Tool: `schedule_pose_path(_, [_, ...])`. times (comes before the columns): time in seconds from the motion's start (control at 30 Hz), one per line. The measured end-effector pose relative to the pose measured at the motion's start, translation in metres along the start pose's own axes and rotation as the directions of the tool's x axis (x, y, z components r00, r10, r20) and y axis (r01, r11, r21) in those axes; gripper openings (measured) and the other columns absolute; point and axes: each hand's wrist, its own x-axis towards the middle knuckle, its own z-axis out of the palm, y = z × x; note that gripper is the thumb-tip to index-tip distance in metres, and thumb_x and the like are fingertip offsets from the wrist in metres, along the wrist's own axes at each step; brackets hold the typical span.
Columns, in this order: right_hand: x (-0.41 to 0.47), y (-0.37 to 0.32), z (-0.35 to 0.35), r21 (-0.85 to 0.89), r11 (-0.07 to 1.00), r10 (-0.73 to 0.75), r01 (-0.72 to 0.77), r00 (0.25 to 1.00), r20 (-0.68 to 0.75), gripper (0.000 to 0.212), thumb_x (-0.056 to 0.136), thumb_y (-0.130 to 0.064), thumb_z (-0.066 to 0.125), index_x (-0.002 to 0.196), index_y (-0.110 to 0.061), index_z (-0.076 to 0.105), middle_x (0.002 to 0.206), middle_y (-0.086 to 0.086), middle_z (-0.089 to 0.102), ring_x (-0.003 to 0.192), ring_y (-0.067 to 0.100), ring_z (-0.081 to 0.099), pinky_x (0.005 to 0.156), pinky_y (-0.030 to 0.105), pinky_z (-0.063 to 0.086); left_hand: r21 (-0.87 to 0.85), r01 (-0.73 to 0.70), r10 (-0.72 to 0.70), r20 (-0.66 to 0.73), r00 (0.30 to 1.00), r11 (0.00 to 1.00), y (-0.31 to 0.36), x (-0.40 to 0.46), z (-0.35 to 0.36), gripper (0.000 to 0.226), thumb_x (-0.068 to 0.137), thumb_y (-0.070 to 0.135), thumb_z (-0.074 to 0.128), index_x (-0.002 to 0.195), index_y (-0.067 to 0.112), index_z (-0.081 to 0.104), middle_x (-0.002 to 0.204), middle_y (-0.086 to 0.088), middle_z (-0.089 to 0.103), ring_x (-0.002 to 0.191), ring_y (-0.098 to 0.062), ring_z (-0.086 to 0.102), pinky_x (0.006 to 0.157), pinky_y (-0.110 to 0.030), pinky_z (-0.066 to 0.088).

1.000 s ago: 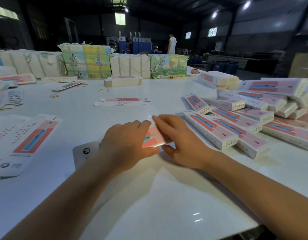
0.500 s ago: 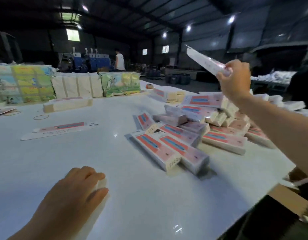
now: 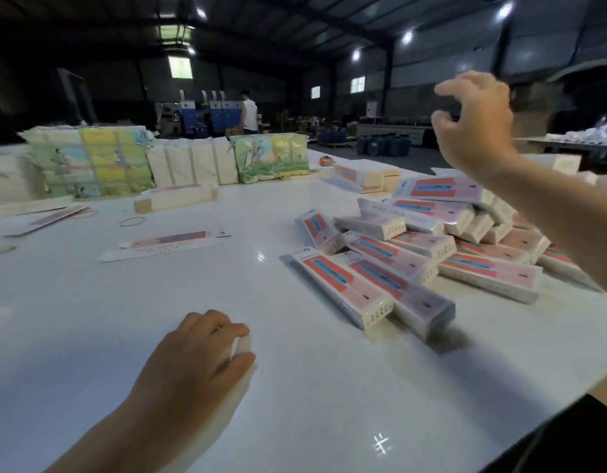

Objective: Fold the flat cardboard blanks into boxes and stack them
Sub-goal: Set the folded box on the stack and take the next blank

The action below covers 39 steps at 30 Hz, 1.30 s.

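My left hand [image 3: 199, 363] lies low on the white table [image 3: 295, 404], its fingers and thumb curled round the edge of a white cardboard blank [image 3: 242, 343]; the hand hides most of the blank. My right hand [image 3: 472, 128] is raised above the pile of folded pink-and-white boxes [image 3: 414, 254] at the right. Its fingers are loosely curled and hold nothing. One flat blank [image 3: 165, 245] lies on the table beyond my left hand.
Wrapped bundles of printed packs [image 3: 90, 162] and white stacks [image 3: 192, 162] line the table's far side. A long box [image 3: 175, 199] and a rubber band [image 3: 132, 221] lie in front of them. A person [image 3: 249, 112] stands far back. The table's edge runs along the lower right.
My right hand lifted a folded box away to the right over the pile and now holds nothing. My left hand stayed on the table on the blank.
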Motion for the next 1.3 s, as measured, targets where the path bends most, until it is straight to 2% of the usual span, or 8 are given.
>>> schedule_pose_path(0.13, [-0.078, -0.100, 0.029, 0.345, 0.925, -0.241, 0.160, 0.948, 0.207, 0.025, 0.093, -0.013, 0.053, 0.114, -0.015, 0.066, 0.117, 0.001, 0.063, 0.103, 0.009, 0.052, 0.089, 0.017, 0.035, -0.007, 0.042, -0.042, 0.034, 0.999, 0.999, -0.004, 0.001, 0.003, 0.034, 0.087, 0.047, 0.044, 0.111, 0.031, 0.061, 0.111, 0.013, 0.054, 0.104, -0.010, 0.044, 0.088, -0.022, 0.035])
schedule_pose_path(0.27, [-0.187, -0.140, 0.078, 0.395, 0.904, -0.395, 0.165, 0.678, 0.620, 0.023, 0.093, -0.011, 0.050, 0.108, -0.012, 0.068, 0.115, 0.006, 0.064, 0.111, 0.023, 0.055, 0.093, 0.027, 0.038, -0.086, 0.003, -0.008, -0.056, 0.998, 0.996, -0.009, -0.007, 0.006, 0.019, 0.091, 0.023, 0.054, 0.101, 0.016, 0.068, 0.104, -0.002, 0.061, 0.097, -0.021, 0.048, 0.087, -0.030, 0.037])
schedule_pose_path(0.33, [-0.212, -0.138, 0.093, 0.372, 0.903, -0.424, 0.216, 0.585, 0.691, 0.022, 0.095, -0.015, 0.049, 0.106, -0.013, 0.068, 0.113, 0.006, 0.063, 0.110, 0.025, 0.053, 0.092, 0.029, 0.038, -0.115, 0.022, -0.029, -0.058, 0.998, 0.993, -0.011, -0.008, 0.005, 0.020, 0.092, 0.019, 0.052, 0.100, 0.011, 0.068, 0.103, -0.008, 0.062, 0.098, -0.024, 0.050, 0.087, -0.032, 0.037])
schedule_pose_path(0.5, [-0.215, -0.135, 0.099, 0.409, 0.888, -0.446, 0.210, 0.610, 0.655, 0.020, 0.092, -0.010, 0.054, 0.101, -0.012, 0.071, 0.110, 0.006, 0.066, 0.104, 0.025, 0.057, 0.087, 0.028, 0.040, -0.026, 0.109, -0.108, 0.036, 0.993, 0.994, -0.008, -0.006, -0.001, 0.024, 0.094, 0.023, 0.042, 0.100, 0.017, 0.065, 0.103, -0.005, 0.057, 0.098, -0.023, 0.050, 0.080, -0.031, 0.038])
schedule_pose_path(0.6, [-0.216, -0.134, 0.099, 0.400, 0.890, -0.445, 0.221, 0.615, 0.651, 0.018, 0.090, -0.008, 0.057, 0.099, -0.013, 0.072, 0.111, 0.003, 0.067, 0.107, 0.023, 0.059, 0.085, 0.022, 0.036, -0.036, 0.306, -0.304, 0.059, 0.951, 0.951, -0.029, -0.003, -0.026, 0.022, 0.090, 0.028, 0.047, 0.104, 0.023, 0.063, 0.109, 0.001, 0.057, 0.101, -0.021, 0.053, 0.075, -0.027, 0.036])
schedule_pose_path(0.8, [-0.214, -0.133, 0.101, 0.410, 0.890, -0.437, 0.199, 0.631, 0.641, 0.018, 0.087, -0.006, 0.060, 0.097, -0.013, 0.073, 0.110, 0.003, 0.068, 0.105, 0.024, 0.060, 0.085, 0.023, 0.035, 0.400, 0.676, -0.751, 0.049, 0.659, 0.619, -0.135, -0.025, -0.119, 0.018, 0.073, 0.028, 0.059, 0.084, 0.014, 0.053, 0.092, -0.005, 0.053, 0.091, -0.026, 0.047, 0.070, -0.031, 0.037])
schedule_pose_path(0.93, [-0.213, -0.134, 0.101, 0.414, 0.889, -0.440, 0.196, 0.621, 0.649, 0.017, 0.088, -0.008, 0.059, 0.096, -0.015, 0.072, 0.110, 0.002, 0.068, 0.106, 0.023, 0.060, 0.087, 0.027, 0.039, 0.350, 0.786, -0.861, 0.208, 0.465, 0.509, -0.169, -0.049, -0.132, 0.020, 0.071, 0.027, 0.066, 0.081, 0.011, 0.059, 0.070, -0.007, 0.061, 0.066, -0.024, 0.056, 0.063, -0.026, 0.043])
schedule_pose_path(1.3, [-0.213, -0.131, 0.102, 0.408, 0.892, -0.433, 0.195, 0.628, 0.646, 0.017, 0.088, -0.005, 0.060, 0.093, -0.016, 0.073, 0.108, 0.001, 0.068, 0.104, 0.022, 0.061, 0.084, 0.025, 0.038, 0.661, 0.508, -0.802, 0.258, 0.539, 0.553, -0.173, -0.032, -0.122, 0.028, 0.071, 0.017, 0.061, 0.098, 0.011, 0.053, 0.079, -0.004, 0.052, 0.065, -0.015, 0.053, 0.049, -0.022, 0.037])
